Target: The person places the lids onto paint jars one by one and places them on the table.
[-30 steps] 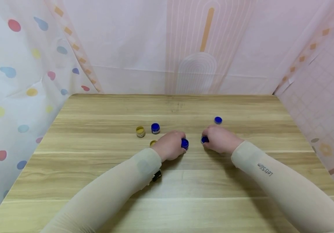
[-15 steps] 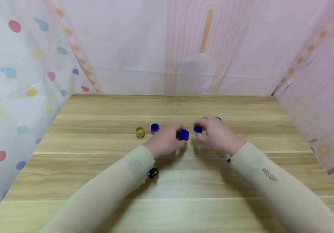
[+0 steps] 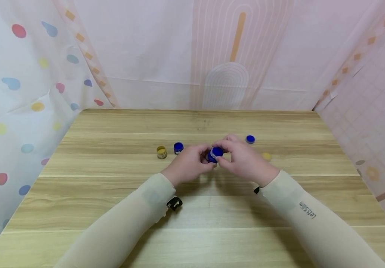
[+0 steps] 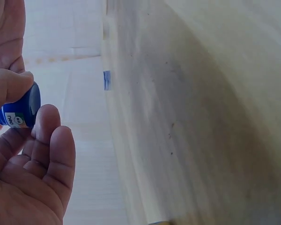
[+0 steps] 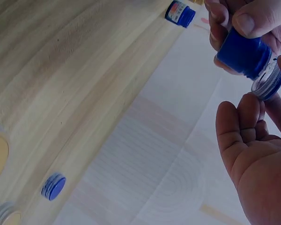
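My left hand point(image 3: 189, 163) grips a small blue paint jar point(image 5: 241, 54) by its sides, above the table. At the jar's mouth, my right hand point(image 3: 246, 160) pinches a blue screw lid point(image 5: 270, 82) by its rim. From the right wrist the lid looks tilted, its edge close to the jar's threaded neck; I cannot tell whether they touch. In the left wrist view the thumb lies over the jar point(image 4: 21, 105), whose label faces the camera. An open second blue jar point(image 3: 178, 148) and an open yellow jar point(image 3: 161, 152) stand left of the hands.
On the wooden table point(image 3: 209, 238), a loose blue lid point(image 3: 250, 139) lies behind the right hand. A yellow lid point(image 3: 266, 156) sits beside that wrist, and another pale yellow lid point(image 5: 9, 218) shows in the right wrist view. Printed cloth hangs along the table's back and sides.
The left hand has raised its jar off the table area where it was. The right hand has lifted the blue lid and brought it left to the jar's mouth.
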Available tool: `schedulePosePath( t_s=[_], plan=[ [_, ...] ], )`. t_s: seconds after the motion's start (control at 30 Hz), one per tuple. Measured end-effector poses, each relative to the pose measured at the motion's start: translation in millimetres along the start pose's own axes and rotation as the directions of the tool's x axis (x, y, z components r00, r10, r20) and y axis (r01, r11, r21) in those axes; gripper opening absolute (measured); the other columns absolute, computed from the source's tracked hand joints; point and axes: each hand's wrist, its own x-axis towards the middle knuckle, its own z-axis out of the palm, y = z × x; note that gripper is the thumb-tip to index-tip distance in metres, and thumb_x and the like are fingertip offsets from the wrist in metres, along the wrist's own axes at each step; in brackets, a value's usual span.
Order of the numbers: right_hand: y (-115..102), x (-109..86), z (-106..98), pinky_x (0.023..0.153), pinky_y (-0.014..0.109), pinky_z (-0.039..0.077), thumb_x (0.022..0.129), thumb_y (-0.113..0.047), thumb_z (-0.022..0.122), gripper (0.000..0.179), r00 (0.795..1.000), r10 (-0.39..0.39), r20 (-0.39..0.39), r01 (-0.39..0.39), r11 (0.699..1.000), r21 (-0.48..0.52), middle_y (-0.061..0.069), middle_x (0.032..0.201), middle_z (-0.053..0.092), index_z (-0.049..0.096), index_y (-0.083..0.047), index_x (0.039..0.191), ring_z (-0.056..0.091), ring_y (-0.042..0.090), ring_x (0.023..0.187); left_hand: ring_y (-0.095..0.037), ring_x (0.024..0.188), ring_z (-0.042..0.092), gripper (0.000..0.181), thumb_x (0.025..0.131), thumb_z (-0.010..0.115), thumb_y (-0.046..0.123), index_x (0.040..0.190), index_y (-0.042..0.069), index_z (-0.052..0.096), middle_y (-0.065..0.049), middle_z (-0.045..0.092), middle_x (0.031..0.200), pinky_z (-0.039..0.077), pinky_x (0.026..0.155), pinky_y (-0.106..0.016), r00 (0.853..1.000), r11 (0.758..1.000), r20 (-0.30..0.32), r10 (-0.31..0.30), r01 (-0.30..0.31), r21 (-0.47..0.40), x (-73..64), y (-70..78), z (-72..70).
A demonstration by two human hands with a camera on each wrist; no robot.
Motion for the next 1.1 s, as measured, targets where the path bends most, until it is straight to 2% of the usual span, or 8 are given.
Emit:
schedulePosePath(
  t_s=[0.23,0.4,0.47,0.83,1.1],
  plan=[
    [2.1,0.2,4.9,0.09,0.039,0.059,0.098,-0.012,0.073,0.034,0.999,-0.038,0.006,0.038,0.999,-0.025,0.006,0.113,0.064,0.069,-0.004,0.131,0.067,0.022,0.108,-0.012,0.081,0.066,0.029,0.095,0.078,0.019,0.121,0.01,0.071,0.001,0.071,0.092,0.058,0.075,-0.028,1.0,1.0,-0.002,0.01,-0.01,-0.004,-2.0,0.4,1.3],
    [3.6,-0.1,6.2,0.077,0.03,0.054,0.098,-0.012,0.074,0.033,0.998,-0.062,0.022,0.062,0.998,-0.032,0.005,0.109,0.063,0.07,-0.005,0.13,0.063,0.022,0.092,-0.012,0.08,0.065,0.027,0.095,0.079,0.019,0.119,0.01,0.071,0.001,0.07,0.091,0.057,0.072,-0.027,1.0,1.0,-0.004,0.021,-0.021,0.0,-2.6,-0.1,2.7],
    [3.9,-0.4,6.3,0.076,0.029,0.053,0.098,-0.012,0.074,0.033,0.998,-0.065,0.025,0.065,0.998,-0.025,0.005,0.109,0.063,0.07,-0.005,0.13,0.062,0.024,0.09,-0.012,0.081,0.065,0.027,0.094,0.078,0.019,0.119,0.011,0.071,0.001,0.07,0.092,0.057,0.073,-0.026,1.0,1.0,-0.004,0.023,-0.023,-0.007,-2.8,-0.4,3.1],
    [2.6,-0.5,6.5,0.092,0.039,0.059,0.098,-0.014,0.075,0.034,0.997,-0.048,0.055,0.05,0.998,-0.026,0.005,0.111,0.063,0.069,-0.004,0.13,0.067,0.022,0.109,-0.012,0.08,0.064,0.025,0.095,0.077,0.017,0.118,0.01,0.071,0.0,0.07,0.091,0.057,0.072,-0.027,0.999,0.998,0.0,0.054,-0.053,-0.031,-4.0,-4.4,5.0],
    [1.1,1.3,7.0,0.093,0.037,0.058,0.099,-0.016,0.074,0.035,0.996,-0.036,0.086,0.042,0.997,-0.069,0.005,0.115,0.063,0.068,-0.005,0.131,0.066,0.021,0.109,-0.012,0.079,0.062,0.027,0.095,0.076,0.016,0.12,0.009,0.07,0.001,0.069,0.09,0.054,0.071,-0.026,0.998,0.998,0.007,0.058,-0.058,-0.032,-3.7,-6.2,4.9]
  ],
)
